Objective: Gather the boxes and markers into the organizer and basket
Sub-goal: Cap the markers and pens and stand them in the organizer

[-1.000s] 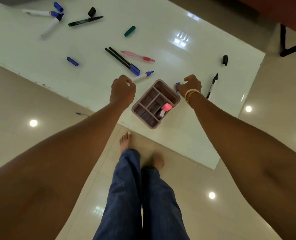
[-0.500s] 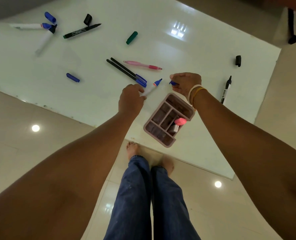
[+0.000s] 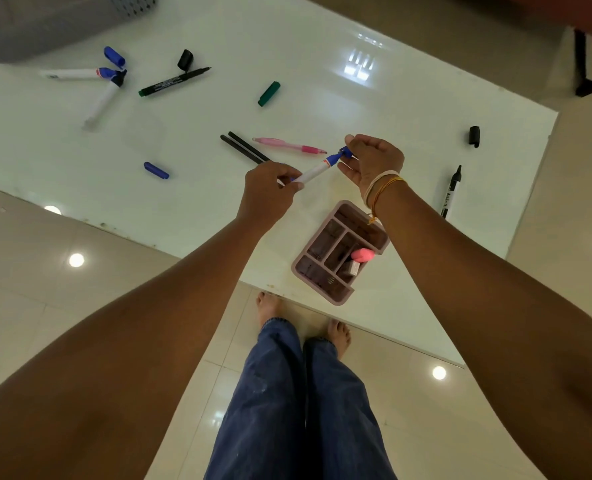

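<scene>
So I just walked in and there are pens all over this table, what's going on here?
A person is tidying up. The left hand holds a white marker by its barrel while the right hand brings a blue cap to its tip. Most pens, markers and loose caps lie scattered on the white table. The pink organizer near the table's edge holds only a few small items, and the grey basket sits at the far corner.

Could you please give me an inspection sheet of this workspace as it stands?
Surface: glossy white table.
Job's things: organizer near front edge, pink item inside; basket far left; markers and pens scattered.
Clutter: loose caps, e.g. green cap.
Hands: left hand holds white marker; right hand holds blue cap at its tip.
Cables: nothing seen.
Surroundings: tiled floor, person's bare feet.
</scene>
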The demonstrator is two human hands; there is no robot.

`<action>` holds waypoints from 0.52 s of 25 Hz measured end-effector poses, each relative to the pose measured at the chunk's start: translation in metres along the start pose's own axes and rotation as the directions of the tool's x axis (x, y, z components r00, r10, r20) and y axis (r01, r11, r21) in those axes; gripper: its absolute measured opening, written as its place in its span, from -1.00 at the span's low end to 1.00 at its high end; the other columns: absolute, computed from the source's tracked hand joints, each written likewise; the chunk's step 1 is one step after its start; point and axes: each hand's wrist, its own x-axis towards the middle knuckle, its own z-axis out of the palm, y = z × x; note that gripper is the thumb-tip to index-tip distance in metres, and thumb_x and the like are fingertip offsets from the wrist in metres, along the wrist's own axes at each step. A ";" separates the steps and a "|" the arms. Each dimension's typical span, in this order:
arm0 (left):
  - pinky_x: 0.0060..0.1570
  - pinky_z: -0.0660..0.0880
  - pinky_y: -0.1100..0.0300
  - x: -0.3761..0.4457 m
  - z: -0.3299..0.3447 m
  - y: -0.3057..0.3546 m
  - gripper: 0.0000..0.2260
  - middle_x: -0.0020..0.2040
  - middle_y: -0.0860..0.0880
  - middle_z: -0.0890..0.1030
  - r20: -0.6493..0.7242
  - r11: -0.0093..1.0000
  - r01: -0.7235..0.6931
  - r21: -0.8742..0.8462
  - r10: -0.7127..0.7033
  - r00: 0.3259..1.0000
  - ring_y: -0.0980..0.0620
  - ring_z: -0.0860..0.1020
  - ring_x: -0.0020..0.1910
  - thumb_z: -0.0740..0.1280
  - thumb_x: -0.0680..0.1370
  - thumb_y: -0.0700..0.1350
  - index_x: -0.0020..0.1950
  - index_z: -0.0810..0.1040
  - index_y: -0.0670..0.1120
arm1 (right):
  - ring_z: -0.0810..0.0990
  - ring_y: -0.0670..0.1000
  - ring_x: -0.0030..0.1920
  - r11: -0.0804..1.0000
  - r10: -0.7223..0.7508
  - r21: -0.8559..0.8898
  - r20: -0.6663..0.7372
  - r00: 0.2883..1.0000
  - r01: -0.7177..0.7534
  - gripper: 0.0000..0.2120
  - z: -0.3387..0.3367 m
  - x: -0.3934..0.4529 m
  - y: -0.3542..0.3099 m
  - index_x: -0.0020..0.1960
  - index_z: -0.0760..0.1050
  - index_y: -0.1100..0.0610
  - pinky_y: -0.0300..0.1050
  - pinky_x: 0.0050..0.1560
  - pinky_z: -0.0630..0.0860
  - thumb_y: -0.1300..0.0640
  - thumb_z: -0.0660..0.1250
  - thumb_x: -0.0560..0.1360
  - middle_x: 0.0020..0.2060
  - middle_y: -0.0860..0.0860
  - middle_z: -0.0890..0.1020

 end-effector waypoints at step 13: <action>-0.14 0.50 0.36 -0.004 -0.002 0.009 -0.78 -0.03 -0.15 0.66 -0.005 0.999 -0.004 -0.033 0.004 1.000 0.06 0.56 -0.19 0.40 0.52 -0.16 0.10 0.64 -0.24 | 0.69 0.22 -0.09 0.997 -0.071 -0.011 0.127 0.989 0.073 -0.84 -0.002 -0.013 -0.006 0.00 0.56 0.23 0.09 -0.09 0.67 0.30 0.45 0.44 -0.08 0.20 0.66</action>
